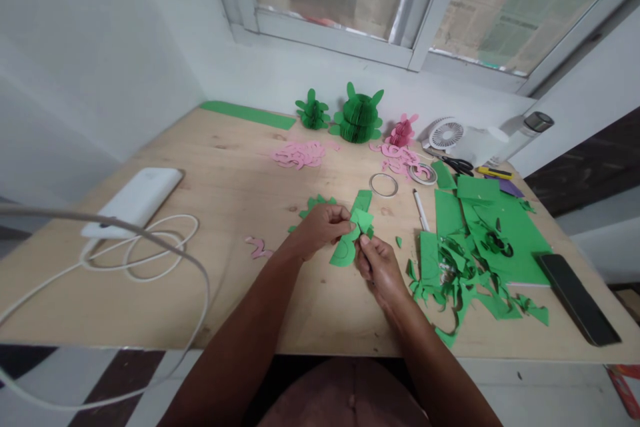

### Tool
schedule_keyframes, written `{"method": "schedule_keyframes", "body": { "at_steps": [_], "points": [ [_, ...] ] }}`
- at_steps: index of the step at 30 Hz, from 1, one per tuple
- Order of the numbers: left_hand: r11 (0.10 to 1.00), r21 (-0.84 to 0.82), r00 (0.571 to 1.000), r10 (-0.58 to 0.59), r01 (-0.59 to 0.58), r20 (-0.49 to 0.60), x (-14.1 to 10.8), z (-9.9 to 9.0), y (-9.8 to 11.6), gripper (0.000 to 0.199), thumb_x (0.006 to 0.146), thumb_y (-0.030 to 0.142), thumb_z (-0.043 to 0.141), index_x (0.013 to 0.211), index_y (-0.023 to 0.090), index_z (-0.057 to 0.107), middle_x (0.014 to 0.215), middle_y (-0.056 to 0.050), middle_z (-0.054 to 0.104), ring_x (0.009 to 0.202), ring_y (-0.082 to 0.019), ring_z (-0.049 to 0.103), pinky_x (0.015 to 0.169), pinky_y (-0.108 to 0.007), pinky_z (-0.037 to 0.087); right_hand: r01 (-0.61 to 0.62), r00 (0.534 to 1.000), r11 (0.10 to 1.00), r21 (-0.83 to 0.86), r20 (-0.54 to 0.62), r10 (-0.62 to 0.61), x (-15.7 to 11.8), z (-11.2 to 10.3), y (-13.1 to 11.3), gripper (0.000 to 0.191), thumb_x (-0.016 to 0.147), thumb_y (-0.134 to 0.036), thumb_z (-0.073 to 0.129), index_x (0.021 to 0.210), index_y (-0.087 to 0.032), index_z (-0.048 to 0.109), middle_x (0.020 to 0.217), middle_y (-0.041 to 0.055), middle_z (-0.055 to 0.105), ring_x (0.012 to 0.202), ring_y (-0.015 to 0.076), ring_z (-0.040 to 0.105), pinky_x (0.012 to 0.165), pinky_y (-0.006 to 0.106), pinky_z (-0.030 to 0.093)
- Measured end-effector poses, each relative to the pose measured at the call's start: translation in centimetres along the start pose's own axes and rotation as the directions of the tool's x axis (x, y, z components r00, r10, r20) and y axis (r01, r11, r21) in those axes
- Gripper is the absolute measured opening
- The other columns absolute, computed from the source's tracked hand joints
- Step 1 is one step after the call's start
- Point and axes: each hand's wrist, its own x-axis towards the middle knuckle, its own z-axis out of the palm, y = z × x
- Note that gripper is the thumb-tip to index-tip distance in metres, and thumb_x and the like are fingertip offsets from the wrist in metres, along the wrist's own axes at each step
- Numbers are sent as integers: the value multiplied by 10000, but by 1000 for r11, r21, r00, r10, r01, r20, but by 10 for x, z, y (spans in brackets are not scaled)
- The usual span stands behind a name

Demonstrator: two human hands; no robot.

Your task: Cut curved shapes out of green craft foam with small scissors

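Observation:
My left hand (331, 223) pinches a piece of green paper (344, 250) with rounded, scalloped edges and a drawn curve, held just above the table. On the paper's right side is my right hand (379, 263), its fingers curled closed and the thumb against the lower edge. A thin dark shape shows between the hands, but what the right fist grips is mostly hidden. Under and beyond the left hand lie cut green scalloped pieces (320, 201). A green strip (363, 199) sticks out above the held paper. One tiny green scrap (399, 241) rests right of the hands.
Green scraps (457, 273) and sheets (525, 240) cover the right, beside a phone (580, 300) and white pen (421, 209). Behind stand green paper figures (358, 119), a pink one (401, 131) and a fan (446, 134). At left, a white power bank (135, 200) trails a cable (165, 260).

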Motion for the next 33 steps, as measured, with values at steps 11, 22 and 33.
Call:
{"method": "schedule_keyframes", "body": {
  "at_steps": [11,22,33],
  "points": [
    [1000,-30,1000,1,-1,1,2,1,-2,209,649,329,652,583,167,537,475,57,490,413,-64,418,420,-195,331,4,1000,1000,5,-17,-4,1,0,0,433,730,-568,651,588,-199,474,403,-95,313,362,57,191,367,230,87],
    [966,-242,996,-82,89,39,2,5,-3,245,625,330,728,633,149,563,511,54,508,422,-52,421,419,-189,346,-10,998,998,63,-58,13,2,-1,0,440,726,-571,659,603,-195,468,428,-82,365,372,56,220,361,220,91],
    [947,-313,995,-46,73,92,7,10,-14,242,658,307,737,729,146,572,527,47,570,414,-51,463,431,-185,367,37,996,998,46,-80,-34,4,2,1,409,752,-563,634,683,-167,557,472,-69,415,375,51,228,360,224,111]
  ]
}}
